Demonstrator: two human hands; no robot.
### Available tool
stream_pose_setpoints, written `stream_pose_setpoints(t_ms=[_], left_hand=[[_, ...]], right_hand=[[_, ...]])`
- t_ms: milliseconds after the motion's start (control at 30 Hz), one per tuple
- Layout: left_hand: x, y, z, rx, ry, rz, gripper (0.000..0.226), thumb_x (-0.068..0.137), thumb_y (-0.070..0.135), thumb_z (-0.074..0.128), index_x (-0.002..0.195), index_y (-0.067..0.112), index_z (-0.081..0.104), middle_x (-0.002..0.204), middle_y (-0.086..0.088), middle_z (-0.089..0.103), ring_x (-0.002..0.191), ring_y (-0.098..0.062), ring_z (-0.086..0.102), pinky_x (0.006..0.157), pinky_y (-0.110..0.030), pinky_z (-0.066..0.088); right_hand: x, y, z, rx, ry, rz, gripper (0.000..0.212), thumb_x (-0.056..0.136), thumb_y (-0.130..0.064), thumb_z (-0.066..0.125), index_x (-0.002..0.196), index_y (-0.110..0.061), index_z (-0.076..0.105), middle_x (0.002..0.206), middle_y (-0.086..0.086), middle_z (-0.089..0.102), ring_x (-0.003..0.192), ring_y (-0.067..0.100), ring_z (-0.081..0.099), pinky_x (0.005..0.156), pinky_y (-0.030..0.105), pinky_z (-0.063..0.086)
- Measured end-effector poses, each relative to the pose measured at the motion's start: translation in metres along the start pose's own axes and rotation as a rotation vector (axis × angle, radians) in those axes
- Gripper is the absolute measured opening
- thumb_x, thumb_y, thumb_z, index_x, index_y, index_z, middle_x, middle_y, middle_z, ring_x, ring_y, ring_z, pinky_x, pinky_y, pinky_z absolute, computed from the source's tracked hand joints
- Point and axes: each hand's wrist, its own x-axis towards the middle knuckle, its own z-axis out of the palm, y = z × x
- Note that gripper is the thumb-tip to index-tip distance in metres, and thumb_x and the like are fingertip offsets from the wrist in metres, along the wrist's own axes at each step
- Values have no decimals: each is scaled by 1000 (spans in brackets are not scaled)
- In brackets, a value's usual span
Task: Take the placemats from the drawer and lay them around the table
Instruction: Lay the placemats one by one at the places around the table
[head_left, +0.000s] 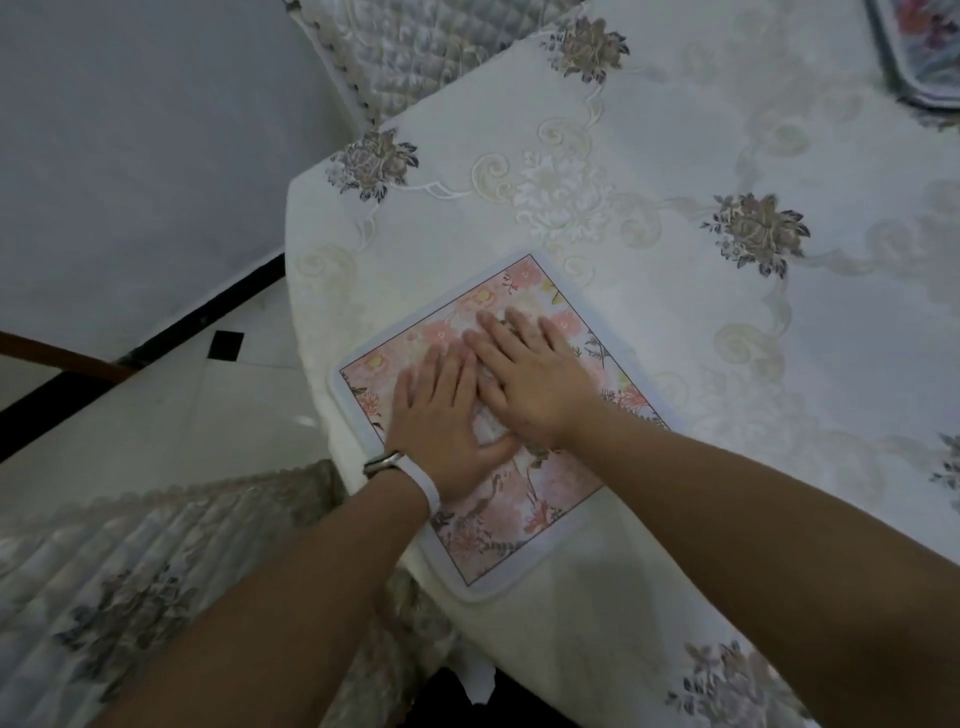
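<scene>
**Smoothing a mat flat at the table corner**

The pink placemat (519, 514) lies on the cloth-covered worktop (675, 156). Its near corner sits at the worktop's edge, perhaps slightly over it. The left hand (441, 410), with a wristband (410, 478), and the right hand (530, 374) rest side by side on the middle of this placemat. Their fingers (511, 325) are straight and laid flat, pressing down and clamped on nothing.

The step in hand looks like settling this mat in place. Far beyond the placemat, cut off by the frame, is what appears to be a second mat (924, 47). A quilted chair (130, 561) stands just nearer than the placemat.

The next move likely calls for lifting both palms and fetching another mat for a bare side.
</scene>
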Motion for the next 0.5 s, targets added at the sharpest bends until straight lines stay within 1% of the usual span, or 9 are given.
stream_pose_setpoints(t_ms=[67, 167, 233, 333, 433, 500], left_hand=[[15, -11, -2, -10, 25, -15, 93, 82, 82, 11, 153, 27, -9, 161, 2, -16, 146, -17, -20, 119, -48, -6], [23, -27, -3, -53, 90, -132, 80, 89, 73, 16, 154, 31, -4, 163, 1, -9, 148, -18, -13, 118, -47, -4], [20, -35, -2, -83, 114, -198, 79, 91, 71, 21, 154, 30, -2, 163, 1, -7, 148, -20, -10, 118, -47, -5], [7, -39, 0, -91, 109, -251, 79, 92, 70, 19, 154, 27, -3, 163, -1, -8, 148, -21, -10, 119, -47, -3], [-10, -30, 2, -108, 127, -303, 79, 92, 68, 16, 155, 22, 0, 163, -6, -4, 149, -24, -6, 119, -48, 1], [-26, -19, 7, -114, 124, -294, 79, 93, 65, 18, 155, 19, 1, 163, -8, -3, 149, -25, -6, 119, -46, 0]], right_hand=[[10, 11, -3, 6, 9, 9, 60, 100, -52, 16, 155, -29, 10, 164, -3, 3, 151, 22, -1, 121, 47, 0], [8, 24, -5, -3, 16, 9, 64, 99, -55, 17, 156, -27, 9, 164, -1, 1, 151, 21, -2, 121, 45, 0], [-2, 31, -4, -4, 19, 18, 65, 99, -55, 19, 156, -25, 10, 164, 0, 2, 151, 22, -1, 121, 45, 1], [-31, 42, -1, -1, 31, 63, 64, 99, -53, 19, 156, -24, 12, 164, 2, 4, 151, 22, 0, 122, 45, 4], [-67, 51, 3, -6, 31, 140, 64, 99, -53, 19, 156, -24, 8, 163, 1, -1, 151, 21, -3, 122, 43, 1], [-89, 54, 7, 6, 27, 192, 65, 100, -54, 19, 156, -25, 5, 163, -1, -4, 150, 20, -6, 121, 41, -1]])
